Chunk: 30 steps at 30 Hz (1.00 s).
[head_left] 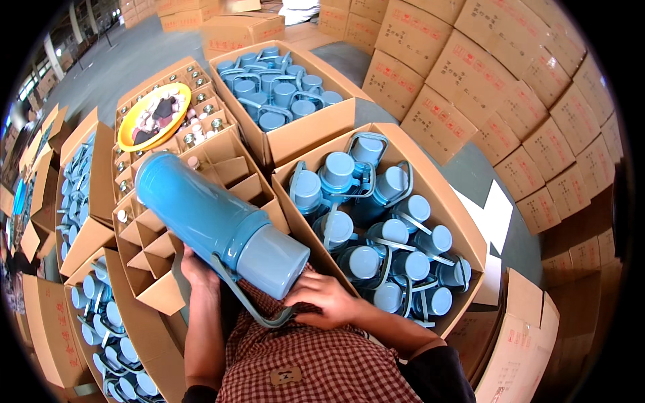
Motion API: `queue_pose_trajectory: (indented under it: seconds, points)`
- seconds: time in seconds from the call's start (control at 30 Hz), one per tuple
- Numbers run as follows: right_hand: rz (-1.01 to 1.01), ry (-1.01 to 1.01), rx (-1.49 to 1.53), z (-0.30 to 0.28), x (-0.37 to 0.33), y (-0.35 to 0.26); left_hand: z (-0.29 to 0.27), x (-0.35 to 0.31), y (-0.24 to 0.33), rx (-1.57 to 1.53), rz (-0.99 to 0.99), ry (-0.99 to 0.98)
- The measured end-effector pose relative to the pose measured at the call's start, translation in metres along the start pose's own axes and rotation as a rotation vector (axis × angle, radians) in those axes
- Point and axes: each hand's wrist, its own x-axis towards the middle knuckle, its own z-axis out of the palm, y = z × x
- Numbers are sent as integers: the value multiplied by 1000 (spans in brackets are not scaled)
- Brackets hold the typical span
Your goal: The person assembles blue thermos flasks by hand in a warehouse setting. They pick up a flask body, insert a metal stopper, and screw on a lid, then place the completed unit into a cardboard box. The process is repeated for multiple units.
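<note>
A blue thermos flask (208, 208) with a grey-blue cup lid (274, 260) lies tilted in front of my body, its lid end toward me and to the right. My left hand (200, 274) is wrapped round the underside of the body, most of its fingers hidden by the flask. Curled fingers of my right hand (321, 297) are at the edge of the lid, next to the hanging carry handle (252, 305). Beneath the flask stands a carton with cardboard dividers (153, 252), several of its cells vacant.
An open carton (463, 201) of upright blue flasks stands at my right, another (309, 138) beyond it. More flask cartons (101, 322) line the left. A yellow basin (176, 127) of small pieces rests on the divided carton. Stacked closed boxes (463, 80) rise at the right.
</note>
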Motion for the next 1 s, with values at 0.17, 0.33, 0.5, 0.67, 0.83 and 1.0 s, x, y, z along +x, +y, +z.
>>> queue_pose_trajectory:
  seconds: [0.17, 0.33, 0.5, 0.67, 0.83, 1.0]
  points:
    - [245, 707, 357, -68, -10, 19, 13, -2, -33, 31, -224, -160]
    - [1081, 1235, 342, -122, -55, 180, 18, 5, -44, 82, -307, -221]
    - [1298, 1400, 198, -115, -55, 295, 13, 6, -47, 137, -362, -175]
    - [967, 1085, 30, -100, -18, 278, 19, 9, -70, 188, -475, -162]
    - [849, 597, 35, -86, 13, 261, 43, 10, -113, 249, -669, -214]
    - [762, 1128, 313, -133, -35, 254, 72, 2, -167, 313, -914, -292]
